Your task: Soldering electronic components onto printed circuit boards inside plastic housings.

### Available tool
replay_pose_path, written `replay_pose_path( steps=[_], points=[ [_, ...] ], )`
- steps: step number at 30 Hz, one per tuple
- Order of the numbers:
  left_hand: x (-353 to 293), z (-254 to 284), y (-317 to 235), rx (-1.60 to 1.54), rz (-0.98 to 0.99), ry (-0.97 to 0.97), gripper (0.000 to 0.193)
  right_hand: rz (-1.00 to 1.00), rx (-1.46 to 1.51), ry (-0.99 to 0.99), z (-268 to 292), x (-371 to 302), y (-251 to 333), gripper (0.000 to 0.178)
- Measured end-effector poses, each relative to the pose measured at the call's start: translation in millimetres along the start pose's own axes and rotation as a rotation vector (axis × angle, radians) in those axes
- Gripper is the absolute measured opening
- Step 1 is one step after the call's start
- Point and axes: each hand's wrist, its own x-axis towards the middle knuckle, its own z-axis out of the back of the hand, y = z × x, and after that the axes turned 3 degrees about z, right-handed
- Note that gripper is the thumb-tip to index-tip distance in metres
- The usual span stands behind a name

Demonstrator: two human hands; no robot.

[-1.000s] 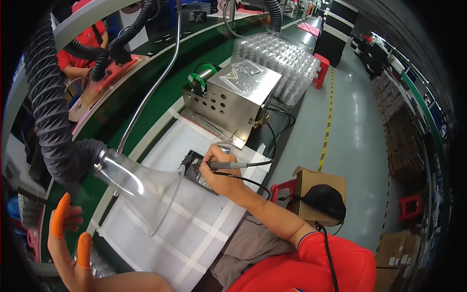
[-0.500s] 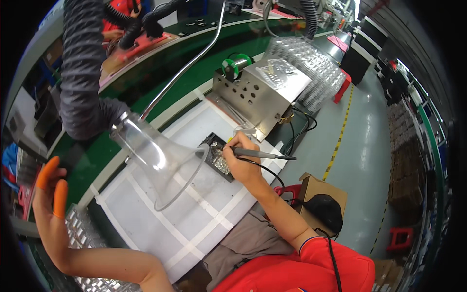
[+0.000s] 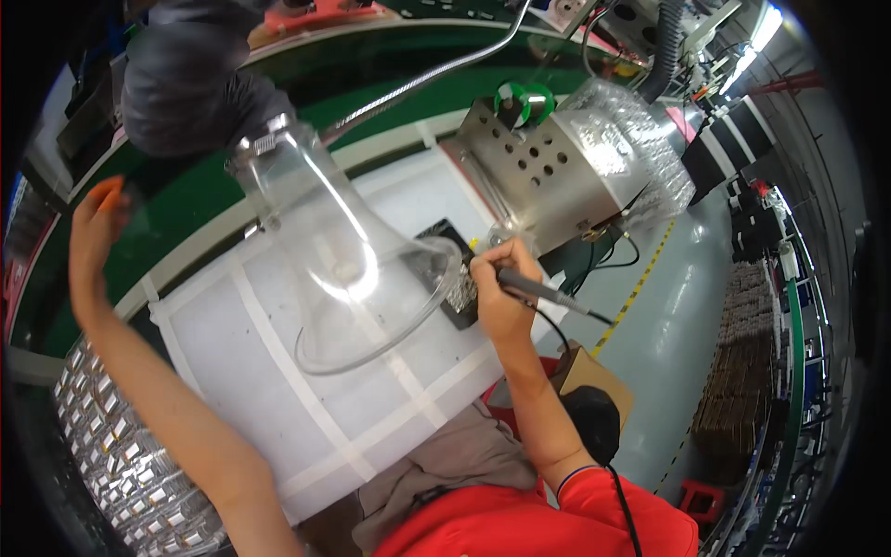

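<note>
My right hand (image 3: 506,292) is closed round the grey handle of a soldering iron (image 3: 548,293), whose cord trails off to the right. Its tip end is by a small black tray (image 3: 471,320) of shiny metal bits, partly seen through a clear fume funnel (image 3: 357,255). Far out to the left, my left hand (image 3: 96,221) hangs by the green belt (image 3: 181,218), with orange finger covers on it. Its fingers look bent but are smeared by motion, and I cannot make out anything in them.
A ribbed grey duct (image 3: 190,79) feeds the funnel over the white taped mat (image 3: 264,381). Behind the tray stands a perforated steel box (image 3: 529,167) with a green solder spool (image 3: 524,100). Clear blister trays (image 3: 139,464) lie at the lower left. A carton (image 3: 603,381) is at the right.
My left hand has moved up and farther over the green belt, its fingers less spread. My right hand still grips the iron by the tray. The whole view has shifted.
</note>
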Motion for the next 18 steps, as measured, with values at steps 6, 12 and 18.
replay_pose_path(
  steps=[6,12,18],
  points=[
    [11.8,-122.8,41.9,0.156,-0.219,-0.378,0.03,-0.006,-0.002,0.018,1.8,0.2,-9.3,0.011],
    [8.3,-141.6,51.5,0.216,-0.201,-0.172,0.027,-0.008,0.013,-0.005,1.9,1.5,-5.4,0.011],
    [3.8,-137.6,53.3,0.277,-0.196,-0.227,0.026,-0.034,0.017,0.02,1.0,2.3,-1.2,0.011]
  ],
)
